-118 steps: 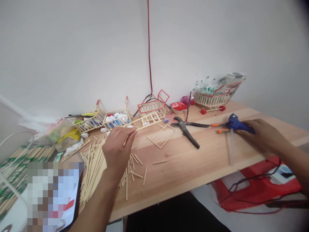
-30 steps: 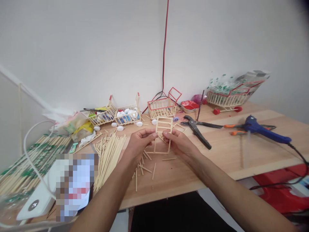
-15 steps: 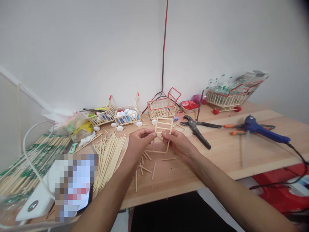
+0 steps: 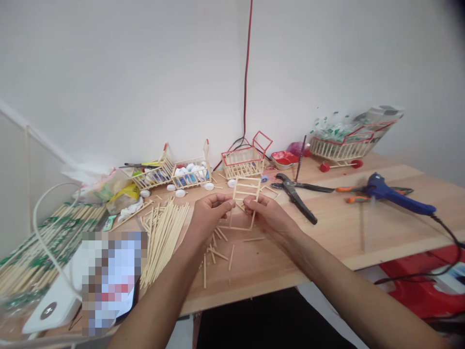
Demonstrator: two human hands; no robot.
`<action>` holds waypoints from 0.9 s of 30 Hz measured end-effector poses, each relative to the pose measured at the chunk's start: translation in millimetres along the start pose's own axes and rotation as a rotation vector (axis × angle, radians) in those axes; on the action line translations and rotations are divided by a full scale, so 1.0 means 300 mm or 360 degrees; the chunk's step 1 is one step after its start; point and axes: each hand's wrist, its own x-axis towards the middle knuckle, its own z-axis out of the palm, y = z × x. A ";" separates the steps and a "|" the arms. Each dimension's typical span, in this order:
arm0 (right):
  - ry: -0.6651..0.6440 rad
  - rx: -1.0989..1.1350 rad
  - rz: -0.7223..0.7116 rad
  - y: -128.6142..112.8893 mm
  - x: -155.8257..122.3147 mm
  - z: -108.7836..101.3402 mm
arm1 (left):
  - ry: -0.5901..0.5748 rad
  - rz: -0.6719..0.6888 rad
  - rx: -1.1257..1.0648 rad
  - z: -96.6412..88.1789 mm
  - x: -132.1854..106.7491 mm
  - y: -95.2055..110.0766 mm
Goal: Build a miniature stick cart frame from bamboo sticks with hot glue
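Observation:
A small rectangular frame of wooden sticks [image 4: 248,192] is held tilted up above the table, with a few crossbars near its top. My left hand [image 4: 214,209] pinches its left side between thumb and fingers. On the opposite side my right hand [image 4: 267,213] grips the frame, its fingers partly behind the sticks. Short cut sticks [image 4: 220,254] lie loose under and in front of the hands. Left of my left hand rests a heap of longer wooden sticks [image 4: 165,237]. Just behind the frame stands a red-edged stick cart [image 4: 242,164].
Two stick carts, one holding white and blue caps [image 4: 191,174], stand at the back left. To the right lie black-handled pliers [image 4: 296,196] and a blue glue gun [image 4: 399,195] with a cord. A red paint dish [image 4: 285,159] sits behind. A phone [image 4: 125,276] lies front left.
Almost nothing differs. Both hands keep the same grip on the stick frame, and the view has shifted very slightly.

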 end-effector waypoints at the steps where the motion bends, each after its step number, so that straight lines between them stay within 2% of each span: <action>1: 0.0001 -0.0005 0.0003 -0.001 0.000 0.001 | -0.0007 0.0007 -0.0005 0.000 0.001 -0.002; 9: -0.0079 0.0016 0.0046 0.003 0.003 -0.004 | -0.0072 0.0075 -0.0019 0.001 0.008 -0.016; 17: -0.0055 -0.0004 0.0024 0.006 0.002 -0.003 | -0.0117 0.0084 -0.0008 0.004 0.007 -0.029; 22: 0.0042 -0.0102 -0.0024 0.001 -0.005 0.004 | -0.0061 0.0093 0.0090 0.003 0.005 -0.020; 27: 0.0071 -0.0209 -0.0132 0.000 -0.009 0.011 | 0.0029 0.0071 0.0005 0.001 0.003 -0.019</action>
